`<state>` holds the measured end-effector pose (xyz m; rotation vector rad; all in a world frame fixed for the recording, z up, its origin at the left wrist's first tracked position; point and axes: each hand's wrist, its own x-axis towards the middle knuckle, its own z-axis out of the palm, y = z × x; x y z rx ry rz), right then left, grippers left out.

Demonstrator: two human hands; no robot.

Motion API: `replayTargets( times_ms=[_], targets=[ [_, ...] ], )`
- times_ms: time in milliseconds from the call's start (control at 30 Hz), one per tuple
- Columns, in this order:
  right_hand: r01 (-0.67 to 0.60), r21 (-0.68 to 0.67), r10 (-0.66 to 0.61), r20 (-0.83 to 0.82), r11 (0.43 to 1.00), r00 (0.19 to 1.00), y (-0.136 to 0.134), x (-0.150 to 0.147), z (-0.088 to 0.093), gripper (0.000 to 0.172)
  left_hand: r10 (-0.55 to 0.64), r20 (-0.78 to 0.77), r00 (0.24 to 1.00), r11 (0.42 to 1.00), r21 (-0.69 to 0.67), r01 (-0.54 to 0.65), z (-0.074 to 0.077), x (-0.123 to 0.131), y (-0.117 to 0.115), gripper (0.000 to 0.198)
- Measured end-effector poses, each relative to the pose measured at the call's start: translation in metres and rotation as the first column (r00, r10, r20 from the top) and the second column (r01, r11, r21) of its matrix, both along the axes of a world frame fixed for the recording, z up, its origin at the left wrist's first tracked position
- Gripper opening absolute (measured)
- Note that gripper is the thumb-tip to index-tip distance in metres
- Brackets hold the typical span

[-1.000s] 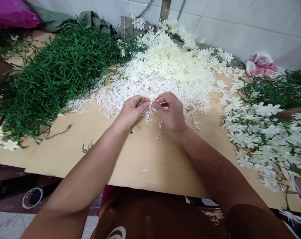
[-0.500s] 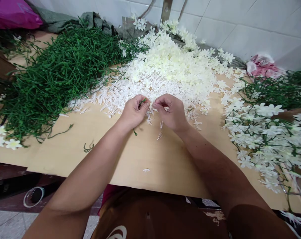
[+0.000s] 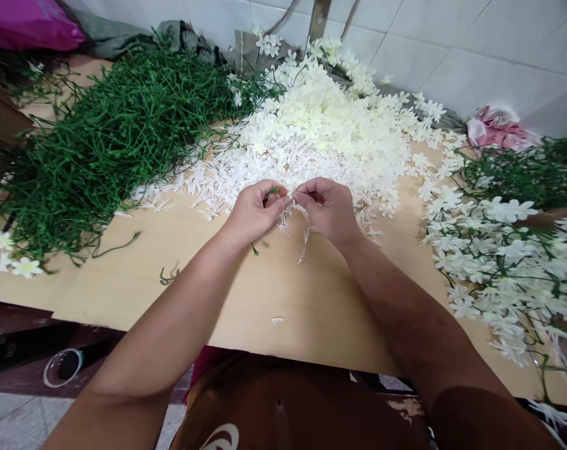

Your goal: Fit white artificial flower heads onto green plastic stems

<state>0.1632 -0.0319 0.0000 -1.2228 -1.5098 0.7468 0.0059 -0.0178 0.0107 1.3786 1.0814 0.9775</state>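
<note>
Fingers pinched, my left hand (image 3: 259, 209) holds a green artificial stem (image 3: 255, 249), whose lower end hangs out below the wrist. My right hand (image 3: 327, 209) is closed in a pinch beside it, the fingertips of both hands meeting. A small pale flower piece (image 3: 291, 190) shows at the fingertips; its exact shape is hard to make out. Just beyond the hands lies a heap of thin white flower parts (image 3: 264, 165), and behind that a mound of cream-white petal blossoms (image 3: 332, 115).
A large pile of green stems (image 3: 119, 131) lies to the left. Finished-looking white flowers on stems (image 3: 494, 256) fill the right side of the cardboard-coloured tabletop (image 3: 311, 306). A pink bag (image 3: 30, 25) sits far left. A tiled wall (image 3: 442, 44) closes the back.
My fingertips have drawn together, and a pale flower piece now shows more plainly between them. The view has shifted slightly; the piles look unchanged.
</note>
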Motion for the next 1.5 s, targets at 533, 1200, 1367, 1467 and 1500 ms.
replayTargets(
  times_ms=[533,1200,1367,1467,1500],
  targets=[
    [0.003,0.044,-0.010,0.154,0.999,0.988,-0.003,0.000,0.003,0.010,-0.011,-0.134,0.991,0.994,0.105,0.025,0.001,-0.001,0.001,0.017],
    [-0.007,0.152,-0.033,0.261,0.988,0.965,-0.002,0.004,0.002,0.010,-0.028,-0.113,0.993,0.968,0.246,0.056,-0.003,-0.005,0.006,0.007],
    [-0.005,0.179,-0.050,0.301,0.984,0.952,-0.002,0.004,0.001,0.010,-0.029,-0.150,0.988,0.966,0.249,0.067,-0.006,-0.005,0.006,0.007],
    [-0.004,0.180,-0.054,0.315,0.984,0.948,-0.001,0.005,0.001,0.011,-0.015,-0.166,0.986,0.967,0.247,0.057,-0.007,-0.004,0.006,0.004],
    [-0.002,0.179,-0.055,0.316,0.984,0.947,-0.001,0.005,0.001,0.010,-0.012,-0.170,0.985,0.968,0.245,0.054,-0.007,-0.004,0.006,0.003]
  ],
)
